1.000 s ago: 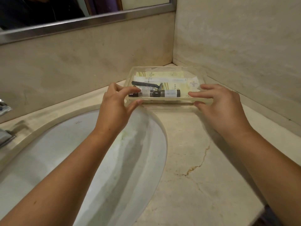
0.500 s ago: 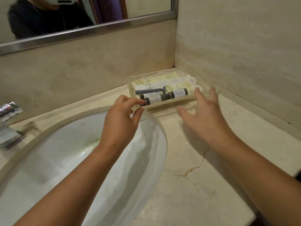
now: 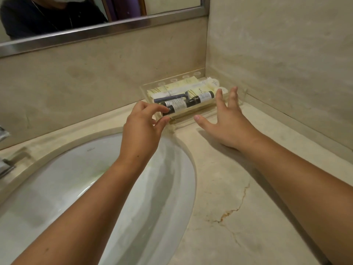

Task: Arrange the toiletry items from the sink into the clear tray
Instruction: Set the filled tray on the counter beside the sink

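On your left hand (image 3: 143, 129), thumb and forefinger pinch the near-left corner of the tray (image 3: 192, 112), and the other fingers curl in behind them. Your right hand (image 3: 228, 121) is spread wide and grasps nothing. Its fingertips (image 3: 219, 93) reach the tray's right end, but I cannot tell whether they touch it.

The tray sits in the upper centre of the frame, on the counter (image 3: 238, 188), tucked into the corner of the walls (image 3: 267, 54) just past the sink (image 3: 66, 188). Inside it, dark bottles (image 3: 176, 107) lie along the front, a razor (image 3: 168, 98) lies behind them, and pale packets (image 3: 172, 87) lie at the back.

Expect the tray to be light and stiff, with thin, smooth clear walls that could slip under a one-corner pinch. That pinch will probably twist it rather than move it squarely. The load is loose, and the round bottles will likely roll if you tip it.

Take it by both short ends, low on the walls, thumbs on the near side, and keep it level. For a small nudge, slide it on the stone rather than lifting it. Go gently against the walls, since clear plastic like this may crack at a corner.
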Action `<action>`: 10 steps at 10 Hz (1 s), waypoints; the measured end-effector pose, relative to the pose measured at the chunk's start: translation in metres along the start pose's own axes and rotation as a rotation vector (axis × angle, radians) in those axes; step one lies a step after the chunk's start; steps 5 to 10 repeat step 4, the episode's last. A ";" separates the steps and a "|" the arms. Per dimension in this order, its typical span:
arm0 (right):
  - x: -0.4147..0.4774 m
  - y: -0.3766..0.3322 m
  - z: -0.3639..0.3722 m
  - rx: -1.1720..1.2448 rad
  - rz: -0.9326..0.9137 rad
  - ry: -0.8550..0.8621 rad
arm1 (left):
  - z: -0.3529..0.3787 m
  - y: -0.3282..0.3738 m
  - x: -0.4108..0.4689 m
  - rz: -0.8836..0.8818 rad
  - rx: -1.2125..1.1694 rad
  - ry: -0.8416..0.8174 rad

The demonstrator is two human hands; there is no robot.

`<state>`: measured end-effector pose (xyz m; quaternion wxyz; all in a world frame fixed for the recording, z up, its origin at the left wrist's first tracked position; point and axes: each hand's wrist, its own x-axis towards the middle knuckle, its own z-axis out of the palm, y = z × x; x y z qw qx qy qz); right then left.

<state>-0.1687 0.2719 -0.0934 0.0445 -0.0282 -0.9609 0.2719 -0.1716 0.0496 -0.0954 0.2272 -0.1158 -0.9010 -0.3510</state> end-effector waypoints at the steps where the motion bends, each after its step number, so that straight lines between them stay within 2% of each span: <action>1: 0.020 0.003 -0.002 -0.014 -0.011 -0.006 | 0.005 -0.001 0.013 0.008 0.032 -0.017; 4: 0.035 0.009 -0.006 -0.054 -0.018 -0.011 | 0.014 0.001 0.021 0.031 0.104 -0.026; 10: 0.035 0.009 -0.006 -0.054 -0.018 -0.011 | 0.014 0.001 0.021 0.031 0.104 -0.026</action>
